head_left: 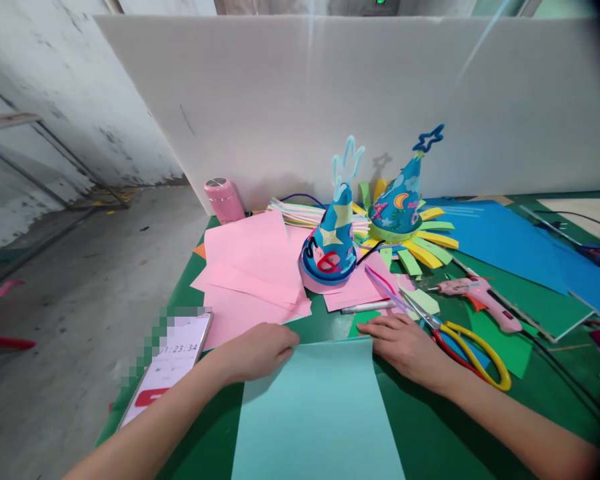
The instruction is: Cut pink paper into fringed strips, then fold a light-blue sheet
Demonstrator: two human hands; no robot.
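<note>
A light turquoise sheet of paper [316,417] lies in front of me, its near end running out of view. At its far left corner my left hand [261,351] is closed, gripping the edge between thumb and curled fingers. My right hand [409,343] holds the far right corner, fingers reaching along the edge. A narrow strip at the far edge looks bent up or creased between the hands. Just right of my right hand lie scissors [480,360] with red and yellow handles. Pink paper sheets [250,267] spread beyond my left hand.
Two decorated cone hats, one nearer [337,233] and one farther [399,200], stand at the back. A pink glue gun [485,300] with a cord lies right, near blue sheets [510,243]. A phone [173,360] lies left; a pink bottle [224,200] stands by the white board [260,100].
</note>
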